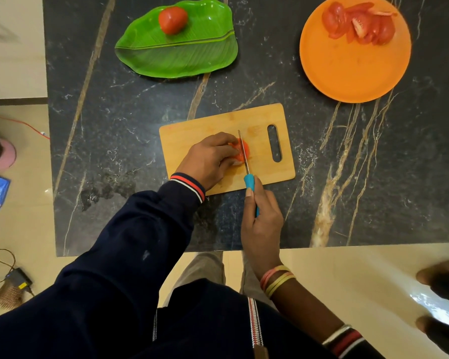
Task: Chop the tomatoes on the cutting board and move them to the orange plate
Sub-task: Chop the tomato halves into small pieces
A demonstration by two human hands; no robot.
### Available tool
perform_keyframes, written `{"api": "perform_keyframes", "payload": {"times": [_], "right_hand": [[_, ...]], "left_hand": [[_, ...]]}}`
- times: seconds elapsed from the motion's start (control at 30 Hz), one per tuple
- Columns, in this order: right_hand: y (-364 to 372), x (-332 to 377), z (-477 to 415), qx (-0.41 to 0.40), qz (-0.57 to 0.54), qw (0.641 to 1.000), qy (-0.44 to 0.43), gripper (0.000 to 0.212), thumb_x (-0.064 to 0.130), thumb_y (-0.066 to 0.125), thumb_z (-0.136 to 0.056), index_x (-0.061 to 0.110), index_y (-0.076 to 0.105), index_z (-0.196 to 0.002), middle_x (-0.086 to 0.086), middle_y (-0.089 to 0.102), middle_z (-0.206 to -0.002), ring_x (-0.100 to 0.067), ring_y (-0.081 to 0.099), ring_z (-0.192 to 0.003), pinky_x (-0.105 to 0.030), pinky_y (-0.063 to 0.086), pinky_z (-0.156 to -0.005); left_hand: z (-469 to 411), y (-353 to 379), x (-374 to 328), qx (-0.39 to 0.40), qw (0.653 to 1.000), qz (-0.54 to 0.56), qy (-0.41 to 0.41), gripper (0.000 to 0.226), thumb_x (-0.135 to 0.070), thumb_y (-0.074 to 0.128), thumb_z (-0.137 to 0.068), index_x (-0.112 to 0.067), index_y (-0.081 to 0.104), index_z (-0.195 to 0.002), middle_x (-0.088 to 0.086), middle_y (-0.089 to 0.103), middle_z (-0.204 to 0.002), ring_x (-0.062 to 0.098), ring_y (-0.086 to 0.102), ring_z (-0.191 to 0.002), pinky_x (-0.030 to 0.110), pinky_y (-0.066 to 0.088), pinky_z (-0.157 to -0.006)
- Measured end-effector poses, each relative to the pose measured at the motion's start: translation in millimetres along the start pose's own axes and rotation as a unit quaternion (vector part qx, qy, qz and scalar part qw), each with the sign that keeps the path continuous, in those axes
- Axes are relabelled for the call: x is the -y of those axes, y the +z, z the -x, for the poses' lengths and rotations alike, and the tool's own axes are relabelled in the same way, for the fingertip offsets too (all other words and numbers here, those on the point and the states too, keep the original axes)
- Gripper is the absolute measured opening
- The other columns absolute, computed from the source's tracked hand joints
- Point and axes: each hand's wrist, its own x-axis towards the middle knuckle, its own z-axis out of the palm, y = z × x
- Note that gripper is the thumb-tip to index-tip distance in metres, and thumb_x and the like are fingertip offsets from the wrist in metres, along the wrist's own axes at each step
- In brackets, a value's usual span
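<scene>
Black marble table (140,125) is carrying the work. Round orange plate (353,71) is already holding red tomato slices (358,23). Green leaf-shaped plate (182,55) is holding one whole tomato (172,19), uncut. On the wooden cutting board (192,133), left hand (208,160) is pinning a half-cut tomato (245,149). Right hand (262,218) is gripping a blue-handled knife (250,180), blade slicing in. Judged roughly midway.

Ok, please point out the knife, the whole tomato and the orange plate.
knife (249,181): head view, on the teal handle.
whole tomato (172,19): head view, its middle.
orange plate (347,71): head view, bare surface.

Hands (210,159) steady tomato (244,151); knife (244,154) slices on cutting board (192,133).
</scene>
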Motion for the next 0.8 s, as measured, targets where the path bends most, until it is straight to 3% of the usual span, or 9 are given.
{"api": "perform_keyframes", "payload": {"times": [0.13,0.27,0.5,0.7,0.8], "right_hand": [[6.7,1.6,-13.2,-0.010,0.013,1.000,-0.011,0.041,0.019,0.046,-0.106,0.004,0.049,-0.144,-0.008,0.058,-0.110,-0.004,0.055,-0.091,-0.007,0.043,-0.077],[15.0,4.7,-26.9,-0.010,0.020,1.000,-0.014,0.041,0.020,0.045,-0.106,0.005,0.048,-0.144,-0.007,0.056,-0.105,-0.008,0.053,-0.088,-0.012,0.044,-0.074],[-1.7,-10.4,12.5,0.016,0.021,1.000,0.011,0.043,0.019,0.044,-0.105,0.006,0.046,-0.146,-0.004,0.055,-0.104,-0.004,0.053,-0.085,-0.006,0.042,-0.070],[-16.0,-24.8,42.7,0.037,0.006,0.998,0.044,0.048,0.028,0.040,-0.103,0.007,0.047,-0.145,-0.001,0.056,-0.106,-0.005,0.056,-0.087,-0.008,0.045,-0.068],[-13.5,-22.7,40.5,0.029,0.002,0.999,0.042,0.048,0.028,0.040,-0.102,0.005,0.048,-0.144,-0.002,0.056,-0.105,-0.001,0.056,-0.088,-0.007,0.045,-0.068]], "left_hand": [[1.1,0.3,-0.9,0.001,1.000,0.001,0.001,0.013,-0.012,0.071,-0.084,-0.008,0.075,-0.096,0.007,0.067,-0.107,0.020,0.063,-0.094,0.026,0.052,-0.084],[1.9,-1.5,0.0,0.006,1.000,-0.001,-0.001,0.015,-0.009,0.070,-0.083,-0.006,0.075,-0.097,0.009,0.067,-0.106,0.022,0.064,-0.092,0.020,0.048,-0.083],[1.7,0.5,0.7,0.010,1.000,-0.009,0.003,0.019,-0.007,0.069,-0.084,-0.006,0.074,-0.103,0.010,0.066,-0.109,0.024,0.064,-0.095,0.030,0.054,-0.085],[-1.6,-4.9,5.2,0.036,0.999,-0.007,0.017,0.018,-0.007,0.071,-0.082,-0.008,0.075,-0.100,0.010,0.066,-0.109,0.025,0.063,-0.093,0.025,0.049,-0.083],[-2.7,-11.1,9.1,0.068,0.997,-0.006,0.026,0.025,-0.010,0.073,-0.081,-0.009,0.073,-0.106,0.010,0.063,-0.116,0.024,0.061,-0.099,0.031,0.052,-0.086]]}}
